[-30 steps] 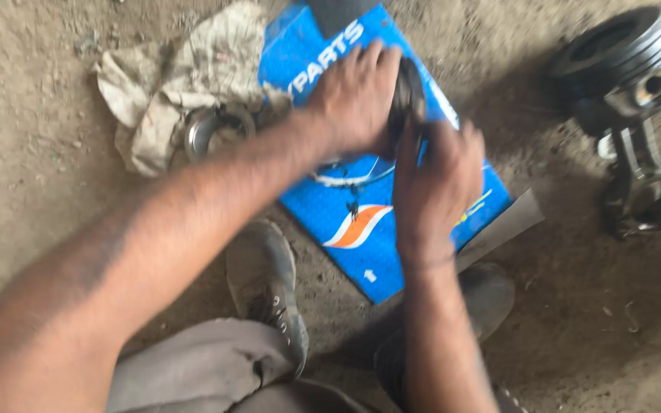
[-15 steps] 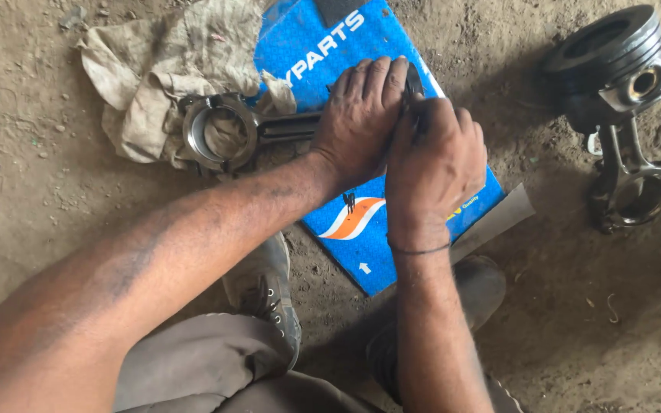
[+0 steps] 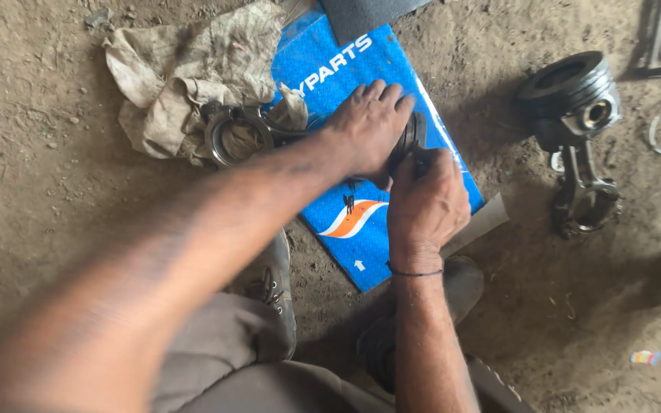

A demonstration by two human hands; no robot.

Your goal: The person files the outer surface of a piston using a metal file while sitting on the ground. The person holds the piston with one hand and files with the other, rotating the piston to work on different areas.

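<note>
Fingers of my left hand [image 3: 369,126] wrap over a dark round metal piston [image 3: 411,138], the grip closed on it above the flat blue cardboard box [image 3: 361,222] lying on the dirt floor [image 3: 55,206]. My right hand [image 3: 422,206] sits just near of it, fingers curled at the piston's near edge; what they pinch I cannot tell. The piston's steel connecting rod [image 3: 235,134] runs left onto a crumpled dirty beige rag [image 3: 185,73]. Well apart on the right lies a second grey piston with its rod [image 3: 575,115].
</note>
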